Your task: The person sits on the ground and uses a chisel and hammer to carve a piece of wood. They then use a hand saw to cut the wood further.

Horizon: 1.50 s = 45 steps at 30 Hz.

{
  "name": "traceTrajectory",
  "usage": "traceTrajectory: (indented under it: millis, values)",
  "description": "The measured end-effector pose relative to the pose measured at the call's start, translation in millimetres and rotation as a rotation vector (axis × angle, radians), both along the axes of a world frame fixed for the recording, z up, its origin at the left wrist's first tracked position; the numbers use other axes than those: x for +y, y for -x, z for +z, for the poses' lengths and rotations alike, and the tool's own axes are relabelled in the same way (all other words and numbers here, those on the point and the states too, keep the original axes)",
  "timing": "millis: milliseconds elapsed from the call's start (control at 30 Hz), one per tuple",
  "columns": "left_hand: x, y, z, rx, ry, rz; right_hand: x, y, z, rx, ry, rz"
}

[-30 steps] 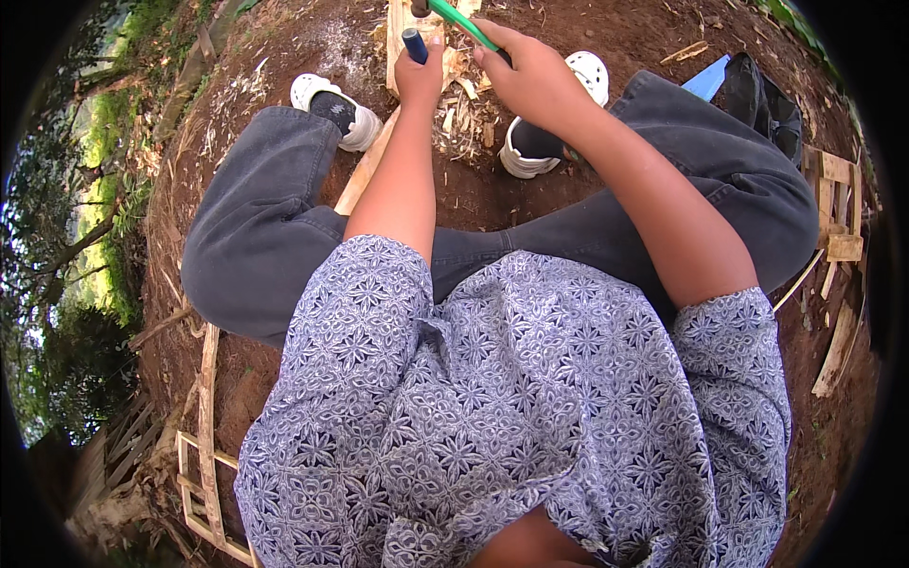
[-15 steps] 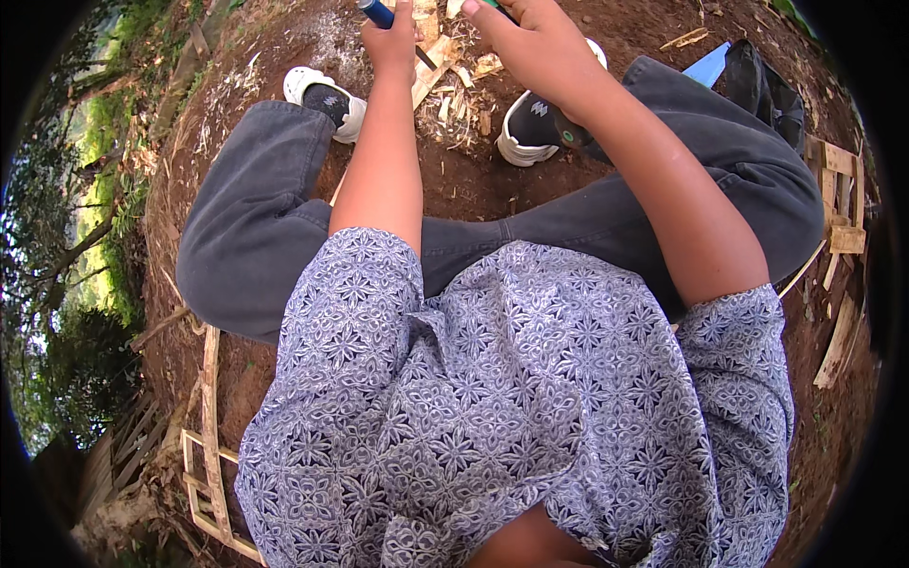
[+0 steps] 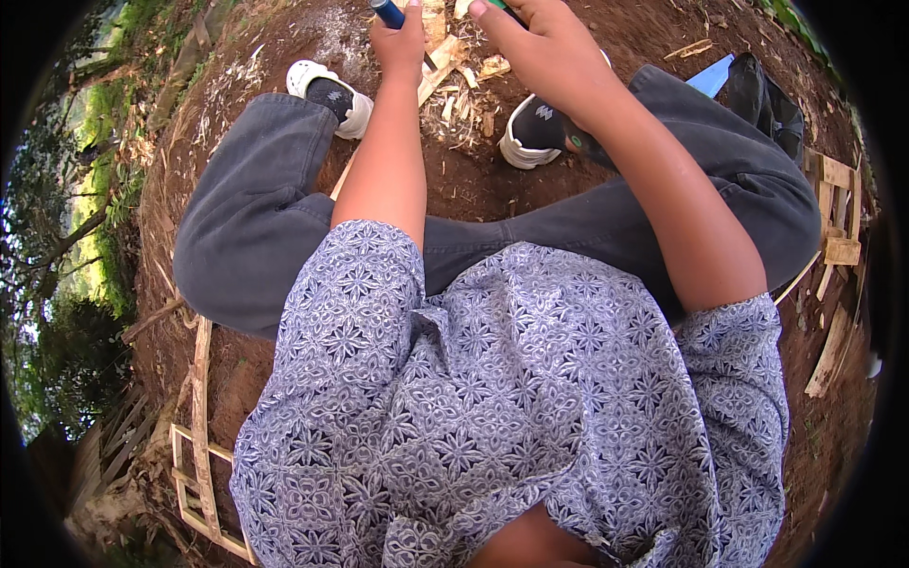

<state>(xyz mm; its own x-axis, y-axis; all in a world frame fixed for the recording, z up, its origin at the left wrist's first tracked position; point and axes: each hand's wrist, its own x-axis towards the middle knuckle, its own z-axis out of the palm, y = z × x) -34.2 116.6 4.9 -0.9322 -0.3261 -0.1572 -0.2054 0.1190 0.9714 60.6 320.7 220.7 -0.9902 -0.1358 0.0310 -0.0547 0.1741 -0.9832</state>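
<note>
At the top of the view my left hand is closed around a blue-handled tool. Its handle end sticks out above the fist, and a short dark shaft shows below, close to a pale strip of wood. My right hand is closed on a green thing, mostly hidden by the fingers and cut off by the upper edge, so its kind is unclear. Wood chips and splinters lie on the soil beneath and between the hands.
My white shoes flank the chips, with my bent legs spread around them. A dark bag and a blue sheet-like piece lie at the far right. Wooden frames stand at right and lower left. Green plants border the left side.
My left hand has shifted slightly right and up with the blue-handled tool. The right hand has moved a little to the right, still gripping the green thing.
</note>
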Motion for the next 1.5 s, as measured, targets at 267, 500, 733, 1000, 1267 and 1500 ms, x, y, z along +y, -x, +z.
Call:
traceTrajectory:
  millis: [267, 500, 733, 1000, 1267, 1500]
  values:
    - [15, -14, 7, 0.183, -0.190, -0.042, -23, -7, -25, 0.007, -0.319, 0.076]
    - [18, -23, 29, 0.161, -0.119, 0.024, -33, -5, 17, 0.170, -0.244, -0.026]
    - [10, -16, 18, 0.174, -0.125, 0.045, -52, -6, 48, 0.035, -0.427, 0.066]
    - [12, -13, 12, 0.125, -0.003, 0.048, -61, 22, 87, 0.199, -0.564, 0.144]
    - [6, -22, 17, 0.117, -0.018, -0.008, -41, 52, 43, 0.001, -0.610, 0.320]
    - [11, -11, 17, 0.051, -0.055, 0.048, -27, 70, 4, 0.140, -0.574, 0.233]
